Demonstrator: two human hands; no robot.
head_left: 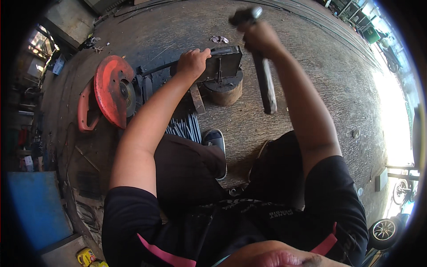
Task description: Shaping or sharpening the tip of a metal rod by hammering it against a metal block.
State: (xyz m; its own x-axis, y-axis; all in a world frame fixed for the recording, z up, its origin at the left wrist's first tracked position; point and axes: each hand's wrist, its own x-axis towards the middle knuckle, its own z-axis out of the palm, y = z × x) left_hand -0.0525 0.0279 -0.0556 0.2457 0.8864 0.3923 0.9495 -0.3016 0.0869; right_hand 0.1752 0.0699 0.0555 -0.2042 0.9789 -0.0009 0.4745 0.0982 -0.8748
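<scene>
My right hand (263,42) is raised, its fingers wrapped round a hammer (267,86). The hammer's metal head is up at the far end, and its worn handle hangs down below my fist. My left hand (194,63) is closed round a dark metal rod (159,69), which extends to the left. To the right, the rod lies along the top of a steel block (231,61). That block rests on a round wooden stump (227,91). The hammer is above and to the right of the block, apart from it. My fingers hide part of the rod.
A red cut-off saw (109,91) stands left of my left forearm. Several cut metal rods (187,128) lie by my left shoe (215,140), near a short rectangular bar (197,99). Long thin rods cross the far ground. A blue panel (38,207) is at lower left.
</scene>
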